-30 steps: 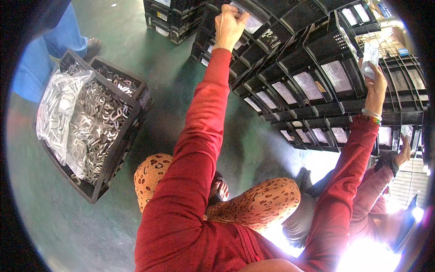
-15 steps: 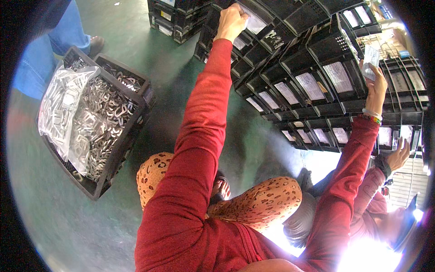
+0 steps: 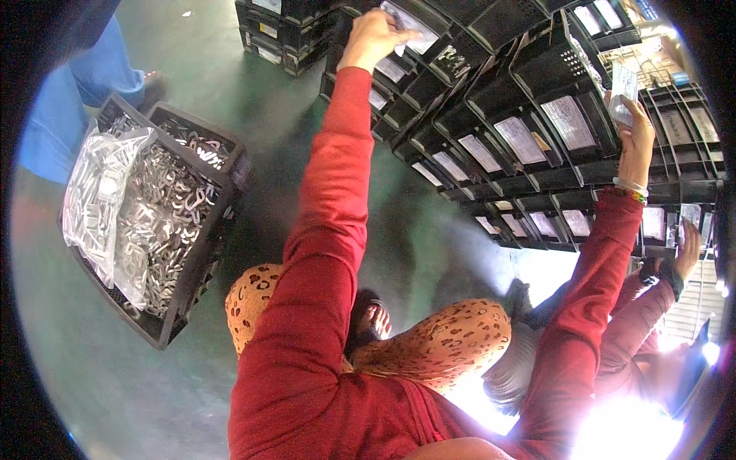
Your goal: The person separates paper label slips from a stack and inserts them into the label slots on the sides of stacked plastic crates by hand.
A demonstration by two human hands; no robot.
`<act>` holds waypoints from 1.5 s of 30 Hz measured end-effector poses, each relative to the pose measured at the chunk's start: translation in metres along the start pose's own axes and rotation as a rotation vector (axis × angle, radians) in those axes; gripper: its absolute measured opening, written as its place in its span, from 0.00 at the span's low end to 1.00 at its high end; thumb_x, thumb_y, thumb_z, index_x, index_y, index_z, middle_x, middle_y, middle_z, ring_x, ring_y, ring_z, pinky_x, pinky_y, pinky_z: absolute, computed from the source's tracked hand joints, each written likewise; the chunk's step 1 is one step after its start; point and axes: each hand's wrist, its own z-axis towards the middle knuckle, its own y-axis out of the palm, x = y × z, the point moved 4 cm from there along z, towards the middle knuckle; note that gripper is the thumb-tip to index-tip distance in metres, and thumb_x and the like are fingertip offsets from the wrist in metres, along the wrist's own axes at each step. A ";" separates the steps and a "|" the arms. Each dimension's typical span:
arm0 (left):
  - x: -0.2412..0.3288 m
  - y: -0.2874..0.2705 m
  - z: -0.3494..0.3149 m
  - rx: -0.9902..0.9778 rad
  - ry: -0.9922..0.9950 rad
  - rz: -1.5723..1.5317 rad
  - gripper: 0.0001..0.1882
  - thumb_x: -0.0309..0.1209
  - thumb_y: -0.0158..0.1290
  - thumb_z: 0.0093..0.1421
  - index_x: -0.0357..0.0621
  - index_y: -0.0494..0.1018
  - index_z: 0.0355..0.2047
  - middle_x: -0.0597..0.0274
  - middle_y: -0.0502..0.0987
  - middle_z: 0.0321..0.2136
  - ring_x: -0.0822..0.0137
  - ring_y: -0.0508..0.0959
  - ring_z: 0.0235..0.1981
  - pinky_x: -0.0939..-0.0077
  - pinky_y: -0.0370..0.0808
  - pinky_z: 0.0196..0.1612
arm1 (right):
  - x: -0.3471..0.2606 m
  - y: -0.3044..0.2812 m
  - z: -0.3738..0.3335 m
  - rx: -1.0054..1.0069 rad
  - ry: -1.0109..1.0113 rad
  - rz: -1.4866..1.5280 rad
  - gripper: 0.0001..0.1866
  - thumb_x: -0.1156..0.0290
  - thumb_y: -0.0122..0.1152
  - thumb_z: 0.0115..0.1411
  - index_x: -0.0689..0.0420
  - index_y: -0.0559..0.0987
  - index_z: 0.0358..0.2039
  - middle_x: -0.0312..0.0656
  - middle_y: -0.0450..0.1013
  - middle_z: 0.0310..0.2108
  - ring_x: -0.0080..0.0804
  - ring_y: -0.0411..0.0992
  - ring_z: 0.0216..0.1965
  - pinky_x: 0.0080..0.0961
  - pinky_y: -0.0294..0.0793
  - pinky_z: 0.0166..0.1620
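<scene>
My left hand (image 3: 372,38) reaches up to a black crate at the top. Its thumb is stretched across a white label (image 3: 418,32) on the crate front, apart from the other fingers, which are partly hidden. My right hand (image 3: 635,138) is raised at the right, closed around a small pale printed card or stack of cards (image 3: 625,83). Beside it stand stacked black crates (image 3: 548,69) with white labels (image 3: 568,123) in their fronts.
A black crate (image 3: 180,295) of metal clips and a clear plastic bag (image 3: 100,199) stands on the green floor at left, beside a person's jeans (image 3: 50,130). At right, another person's hand (image 3: 688,249) touches a label near a wire rack (image 3: 682,130).
My left hand has shifted slightly left, its thumb now spread from the fingers over the label. My right hand still holds the card. The other person's hand has moved slightly.
</scene>
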 end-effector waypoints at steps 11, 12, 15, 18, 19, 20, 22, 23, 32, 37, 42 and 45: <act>-0.022 0.024 0.000 0.089 0.077 0.314 0.18 0.33 0.58 0.48 0.30 0.69 0.33 0.33 0.74 0.28 0.41 0.76 0.34 0.55 0.73 0.38 | 0.009 -0.006 0.018 -0.092 0.040 0.072 0.17 0.85 0.55 0.50 0.73 0.69 0.43 0.54 0.69 0.43 0.43 0.71 0.43 0.35 0.74 0.48; -0.023 0.025 0.001 0.091 0.085 0.316 0.17 0.33 0.58 0.49 0.31 0.69 0.33 0.34 0.74 0.28 0.41 0.76 0.34 0.54 0.73 0.38 | 0.010 -0.008 0.020 -0.097 0.041 0.086 0.17 0.86 0.55 0.50 0.73 0.69 0.43 0.54 0.69 0.43 0.43 0.71 0.43 0.35 0.74 0.47; -0.025 0.027 0.002 0.104 0.115 0.372 0.17 0.33 0.57 0.49 0.33 0.70 0.34 0.37 0.75 0.28 0.43 0.76 0.33 0.54 0.73 0.37 | 0.010 -0.006 0.017 -0.088 0.014 0.070 0.17 0.84 0.56 0.50 0.72 0.69 0.43 0.54 0.70 0.42 0.42 0.72 0.42 0.32 0.75 0.46; -0.028 0.023 0.001 0.190 0.169 0.472 0.16 0.32 0.57 0.49 0.36 0.70 0.35 0.43 0.75 0.28 0.46 0.76 0.34 0.55 0.73 0.38 | 0.008 -0.003 0.014 -0.068 0.024 0.043 0.18 0.84 0.56 0.50 0.72 0.69 0.43 0.53 0.70 0.41 0.41 0.73 0.40 0.30 0.75 0.44; -0.029 0.019 0.000 0.261 0.203 0.515 0.16 0.32 0.56 0.49 0.37 0.70 0.36 0.47 0.75 0.28 0.48 0.76 0.35 0.56 0.74 0.38 | 0.008 -0.003 0.016 -0.073 0.024 0.047 0.18 0.84 0.56 0.50 0.72 0.69 0.43 0.53 0.70 0.41 0.41 0.73 0.40 0.30 0.75 0.44; -0.026 0.021 -0.003 0.257 0.204 0.512 0.16 0.32 0.56 0.49 0.37 0.70 0.36 0.47 0.75 0.28 0.48 0.76 0.35 0.56 0.74 0.38 | 0.010 -0.010 0.020 -0.067 0.024 0.028 0.18 0.84 0.56 0.50 0.72 0.69 0.43 0.54 0.70 0.41 0.40 0.73 0.40 0.29 0.75 0.44; -0.008 0.013 -0.012 0.376 0.263 0.657 0.20 0.34 0.60 0.45 0.39 0.70 0.37 0.53 0.75 0.28 0.54 0.76 0.34 0.61 0.73 0.38 | 0.010 -0.014 0.017 -0.058 0.027 0.007 0.17 0.84 0.56 0.50 0.72 0.69 0.43 0.54 0.70 0.41 0.40 0.73 0.40 0.29 0.76 0.43; -0.001 0.004 -0.007 0.324 0.248 0.534 0.12 0.30 0.60 0.46 0.40 0.73 0.30 0.46 0.76 0.29 0.52 0.76 0.34 0.65 0.73 0.37 | 0.005 -0.006 0.008 -0.049 0.007 -0.013 0.18 0.83 0.56 0.50 0.72 0.69 0.43 0.55 0.70 0.42 0.41 0.72 0.41 0.30 0.76 0.44; -0.043 0.003 -0.011 0.288 0.177 0.065 0.30 0.35 0.69 0.35 0.42 0.69 0.38 0.55 0.75 0.30 0.60 0.75 0.31 0.69 0.73 0.37 | 0.009 -0.001 0.017 -0.091 0.059 0.103 0.19 0.85 0.55 0.50 0.75 0.67 0.45 0.58 0.67 0.45 0.48 0.70 0.44 0.37 0.74 0.48; -0.060 0.004 -0.014 0.199 -0.081 -0.880 0.29 0.41 0.55 0.54 0.41 0.63 0.53 0.60 0.72 0.42 0.72 0.71 0.37 0.76 0.70 0.37 | 0.015 -0.022 0.030 -0.060 0.030 0.054 0.18 0.82 0.55 0.52 0.73 0.69 0.44 0.56 0.69 0.44 0.44 0.72 0.43 0.29 0.74 0.47; -0.055 0.003 -0.001 0.443 0.119 -0.499 0.11 0.23 0.59 0.48 0.34 0.75 0.33 0.55 0.79 0.29 0.71 0.78 0.31 0.79 0.73 0.36 | 0.014 -0.011 0.026 -0.088 0.055 0.048 0.18 0.81 0.57 0.51 0.71 0.70 0.44 0.53 0.71 0.41 0.40 0.73 0.42 0.25 0.74 0.44; -0.035 0.010 -0.003 0.507 0.087 -0.194 0.17 0.28 0.66 0.39 0.35 0.73 0.29 0.52 0.78 0.25 0.62 0.78 0.28 0.72 0.73 0.33 | 0.004 -0.002 0.014 -0.054 0.039 0.035 0.16 0.87 0.54 0.50 0.75 0.69 0.42 0.56 0.69 0.42 0.48 0.72 0.40 0.38 0.77 0.44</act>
